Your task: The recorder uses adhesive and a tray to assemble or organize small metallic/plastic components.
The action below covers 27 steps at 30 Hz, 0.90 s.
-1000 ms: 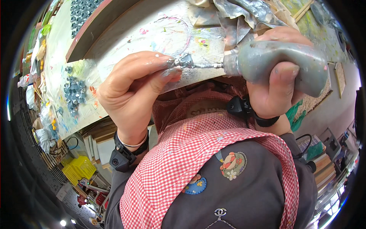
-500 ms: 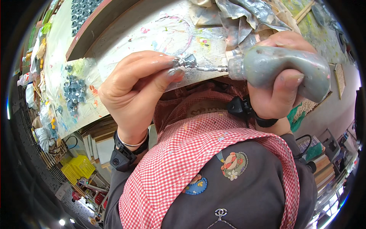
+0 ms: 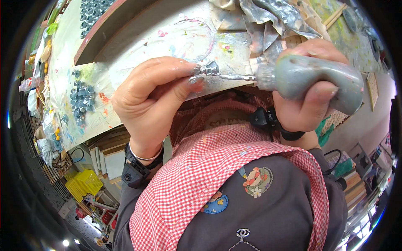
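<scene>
Nearest, on this side of the bottle, was a red-and-white checked apron over a dark top. The bottle itself was a plump, grey, soft-walled thing, smeared with paint and dented where the thumb pressed in, lying nearly level, its ribbed, clear cap facing left. The right hand was wrapped around it, the fingers closed firmly on its body. From the cap a thin nozzle, coated in glossy silver-grey paint, ran leftward. Just off its tip, left of the bottle, was a small piece, blue-grey, angular and wet-looking; whether the tip touched it could not be told. The left hand pinched that piece between narrowed, paint-stained fingers. Behind and left of the bottle spread the bench, pale and spattered with colour. Farther left of the bottle lay a cluster of similar blue-grey pieces; beyond the bottle, a crumpled, stained cloth; beyond it to the left, a dark wooden strip. Lowest and far left of the bottle was a yellow crate.
</scene>
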{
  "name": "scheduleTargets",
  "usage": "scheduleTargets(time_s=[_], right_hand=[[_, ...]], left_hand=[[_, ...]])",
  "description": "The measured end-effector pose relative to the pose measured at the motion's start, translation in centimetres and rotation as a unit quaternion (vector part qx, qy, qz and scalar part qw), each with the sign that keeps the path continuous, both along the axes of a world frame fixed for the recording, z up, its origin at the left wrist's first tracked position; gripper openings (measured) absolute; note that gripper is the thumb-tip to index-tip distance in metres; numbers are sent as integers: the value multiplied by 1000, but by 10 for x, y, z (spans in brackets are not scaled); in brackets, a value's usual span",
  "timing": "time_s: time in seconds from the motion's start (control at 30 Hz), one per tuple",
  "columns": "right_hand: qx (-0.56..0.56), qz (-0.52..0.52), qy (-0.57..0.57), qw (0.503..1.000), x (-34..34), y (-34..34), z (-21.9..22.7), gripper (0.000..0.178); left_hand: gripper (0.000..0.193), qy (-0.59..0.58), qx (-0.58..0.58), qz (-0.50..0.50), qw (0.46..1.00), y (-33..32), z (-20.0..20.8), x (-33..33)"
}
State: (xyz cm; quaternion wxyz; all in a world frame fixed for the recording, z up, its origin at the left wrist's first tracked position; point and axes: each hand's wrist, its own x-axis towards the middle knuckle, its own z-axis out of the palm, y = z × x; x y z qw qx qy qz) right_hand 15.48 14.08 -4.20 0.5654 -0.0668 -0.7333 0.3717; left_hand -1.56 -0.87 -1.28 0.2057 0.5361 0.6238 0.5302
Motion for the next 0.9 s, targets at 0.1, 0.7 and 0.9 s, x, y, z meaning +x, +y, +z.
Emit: scheduleTargets(time_s=[0.1,0.7,0.9], right_hand=[[-67,6,34,997,0,0,-12,42],[-194,-64,142,969,-18,-22,9,40],[-148,-44,156,976,-12,-15,1,33]], left_hand=[[20,-15,-6,22,1000,1,-1,1],[17,-247,80,96,961,-15,19,6],[18,-60,189,301,933,-36,51,-99]])
